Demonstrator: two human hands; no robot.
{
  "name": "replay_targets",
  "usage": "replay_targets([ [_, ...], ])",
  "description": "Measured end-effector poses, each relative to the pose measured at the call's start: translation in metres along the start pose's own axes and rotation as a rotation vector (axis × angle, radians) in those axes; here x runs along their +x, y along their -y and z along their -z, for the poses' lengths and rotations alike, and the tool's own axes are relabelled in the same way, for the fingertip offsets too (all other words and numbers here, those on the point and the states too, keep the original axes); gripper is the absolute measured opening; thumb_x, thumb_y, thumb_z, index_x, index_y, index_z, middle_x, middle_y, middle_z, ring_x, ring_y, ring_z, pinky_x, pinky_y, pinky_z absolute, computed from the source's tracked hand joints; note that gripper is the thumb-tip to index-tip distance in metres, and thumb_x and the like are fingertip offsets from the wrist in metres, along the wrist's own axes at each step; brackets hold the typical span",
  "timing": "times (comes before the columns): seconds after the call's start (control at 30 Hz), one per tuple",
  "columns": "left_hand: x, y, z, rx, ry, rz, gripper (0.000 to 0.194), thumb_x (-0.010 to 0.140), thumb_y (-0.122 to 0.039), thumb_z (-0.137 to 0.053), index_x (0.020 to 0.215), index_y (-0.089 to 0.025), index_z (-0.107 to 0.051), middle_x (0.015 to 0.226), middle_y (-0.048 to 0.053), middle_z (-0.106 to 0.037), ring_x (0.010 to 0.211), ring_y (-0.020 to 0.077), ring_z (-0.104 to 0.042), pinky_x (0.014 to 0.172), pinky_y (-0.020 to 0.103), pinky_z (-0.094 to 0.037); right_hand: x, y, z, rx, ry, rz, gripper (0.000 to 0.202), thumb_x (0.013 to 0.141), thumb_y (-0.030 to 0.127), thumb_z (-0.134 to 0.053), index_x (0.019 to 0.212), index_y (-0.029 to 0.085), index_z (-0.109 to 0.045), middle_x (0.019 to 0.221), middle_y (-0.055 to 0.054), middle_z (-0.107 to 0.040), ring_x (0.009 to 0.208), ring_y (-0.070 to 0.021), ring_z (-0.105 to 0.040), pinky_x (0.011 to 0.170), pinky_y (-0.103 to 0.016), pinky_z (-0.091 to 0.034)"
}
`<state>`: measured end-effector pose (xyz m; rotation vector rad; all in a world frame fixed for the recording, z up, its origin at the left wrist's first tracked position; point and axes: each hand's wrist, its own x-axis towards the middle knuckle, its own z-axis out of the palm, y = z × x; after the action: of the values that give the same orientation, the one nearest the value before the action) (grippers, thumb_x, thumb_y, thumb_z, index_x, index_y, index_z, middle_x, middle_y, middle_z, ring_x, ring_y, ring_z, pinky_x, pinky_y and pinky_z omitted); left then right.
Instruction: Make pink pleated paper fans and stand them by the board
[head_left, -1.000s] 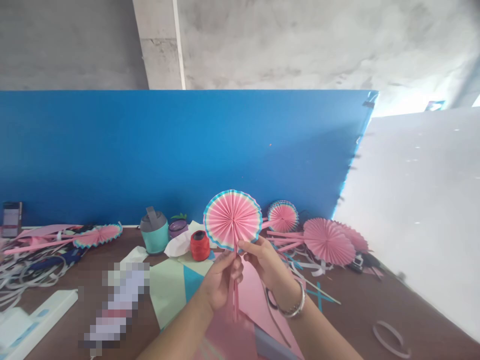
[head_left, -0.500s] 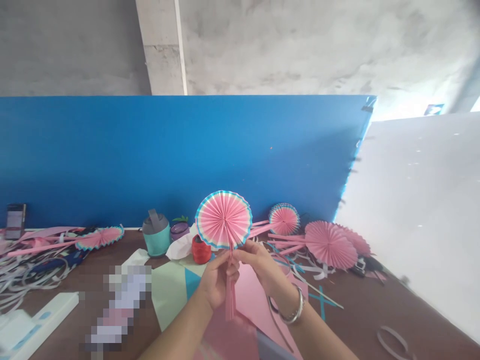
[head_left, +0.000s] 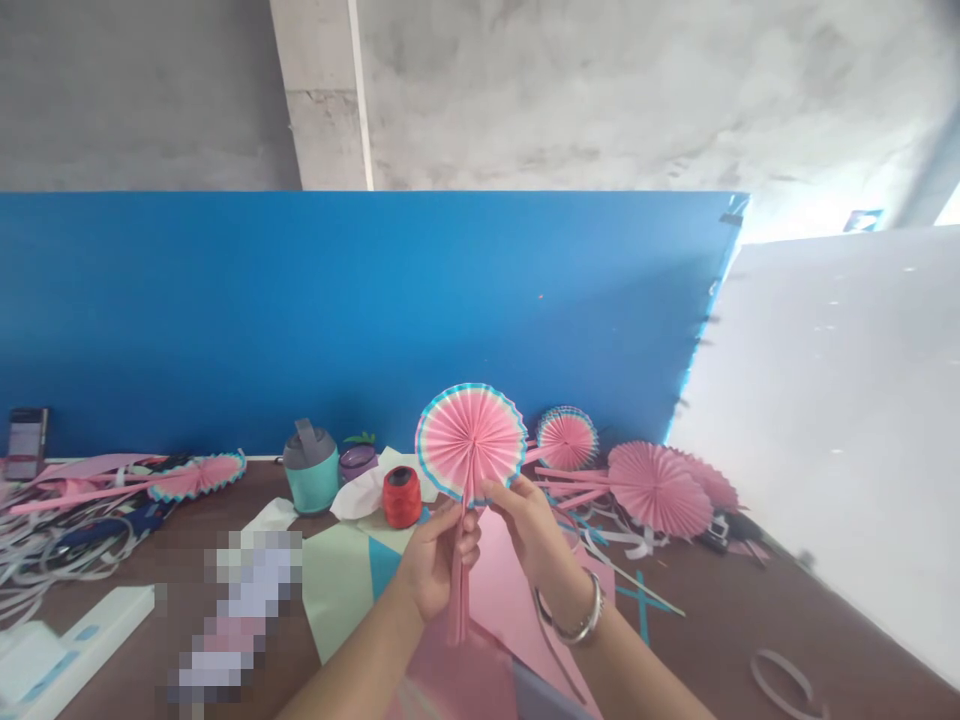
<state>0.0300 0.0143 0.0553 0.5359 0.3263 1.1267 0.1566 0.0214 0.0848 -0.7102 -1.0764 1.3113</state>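
Note:
A round pleated paper fan (head_left: 471, 435), pink with a cream and blue rim, stands upright in front of me. My left hand (head_left: 439, 555) is wrapped round its folded pink handle just below the disc, and the handle's end hangs beneath my fingers. With thumb and fingertips, my right hand (head_left: 529, 525) pinches the lower right edge of the disc. A silver bracelet is on my right wrist. Under both hands lie sheets of pink paper (head_left: 502, 590) and pale green paper (head_left: 334, 570).
A red thread spool (head_left: 402, 498), a teal cup (head_left: 312, 470) and a purple jar (head_left: 358, 461) stand behind. More pink fans (head_left: 660, 490) lie at right, another fan (head_left: 199, 476) at left. Paper strips (head_left: 82, 545) are heaped at left. A blue partition (head_left: 337, 320) closes the back.
The fan's disc has tilted and shifted to the right. My right fingers have moved up slightly from the handle's top onto the disc's lower edge. My left hand keeps its grip.

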Motion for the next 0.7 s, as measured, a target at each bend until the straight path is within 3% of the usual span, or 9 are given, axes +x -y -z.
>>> replay_targets([
  [0.33,-0.001,0.004,0.003,-0.066,0.045,-0.041,0.027,0.067,-0.019,-0.078,0.069,-0.014,-0.052,0.061,-0.004,-0.050,0.044,0.0015,-0.038,0.040,0.012,-0.031,0.002,-0.003,0.002,0.113,-0.031,-0.094,0.019,0.065,0.031,-0.077,0.074,0.019,-0.064,0.070,0.001,-0.060,0.064,-0.0127,-0.051,0.067,-0.027,-0.041],
  [0.57,0.001,0.004,0.005,-0.059,0.027,-0.040,0.023,0.069,-0.019,-0.075,0.070,-0.014,-0.052,0.061,-0.004,-0.047,0.046,0.0025,-0.038,0.041,0.013,-0.030,-0.007,0.002,-0.007,0.082,0.182,-0.137,0.022,0.070,0.037,-0.074,0.075,0.018,-0.063,0.067,0.000,-0.062,0.060,-0.0132,-0.057,0.061,-0.027,-0.045],
  [0.7,0.003,0.006,0.007,-0.028,-0.002,-0.048,0.024,0.067,-0.021,-0.077,0.069,-0.013,-0.054,0.058,-0.005,-0.044,0.044,0.0022,-0.035,0.040,0.014,-0.028,-0.010,-0.005,-0.012,0.056,0.138,-0.217,0.030,0.061,0.040,-0.078,0.064,0.017,-0.059,0.054,0.001,-0.059,0.047,-0.0144,-0.056,0.046,-0.027,-0.044],
])
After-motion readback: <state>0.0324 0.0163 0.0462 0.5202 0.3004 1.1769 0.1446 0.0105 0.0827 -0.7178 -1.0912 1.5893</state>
